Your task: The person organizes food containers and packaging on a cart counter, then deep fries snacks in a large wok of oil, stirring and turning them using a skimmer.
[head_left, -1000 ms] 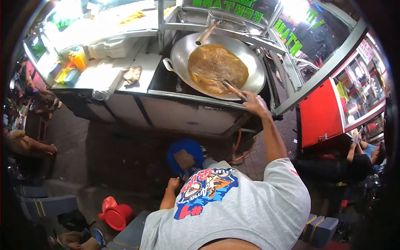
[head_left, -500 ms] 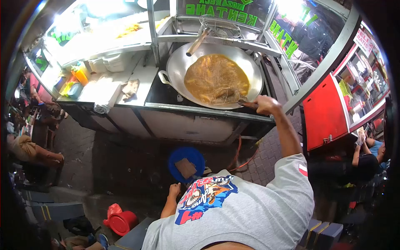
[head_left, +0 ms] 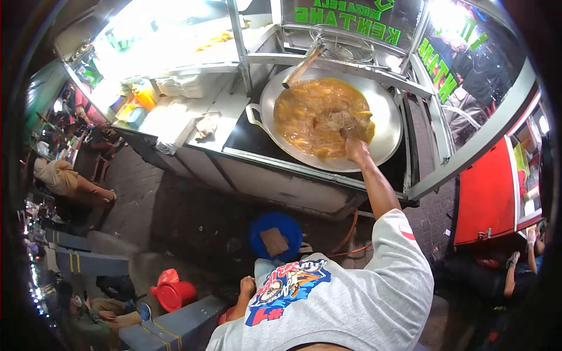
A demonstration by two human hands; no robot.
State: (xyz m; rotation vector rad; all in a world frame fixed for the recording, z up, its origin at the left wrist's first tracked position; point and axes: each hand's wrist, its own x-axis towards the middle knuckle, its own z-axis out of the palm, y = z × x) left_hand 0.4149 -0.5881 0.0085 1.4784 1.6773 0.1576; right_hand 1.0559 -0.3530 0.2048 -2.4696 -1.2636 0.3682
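Note:
A wide metal wok (head_left: 386,126) on the cart holds brown bubbling oil (head_left: 304,123) with yellowish food pieces in it. My right hand (head_left: 356,150) is over the wok's near right side, closed on the handle of a wire strainer (head_left: 339,122) whose head lies in the oil. Near my body, left of the shirt, my left hand (head_left: 247,286) is closed; whether it holds anything is too small to tell. A second strainer with a wooden handle (head_left: 304,65) rests at the wok's far rim, its basket on the rack behind.
Left of the wok, the counter (head_left: 225,108) bears a folded cloth (head_left: 207,126), white boxes (head_left: 181,86) and an orange bottle (head_left: 144,98). Below are a blue tub (head_left: 257,234), a red bucket (head_left: 177,296) and grey benches (head_left: 193,322). People sit at left; a red cart (head_left: 489,193) stands right.
My right hand and the strainer have moved from the wok's near edge farther in over the oil. The whole view has shifted. My left hand stays near my body.

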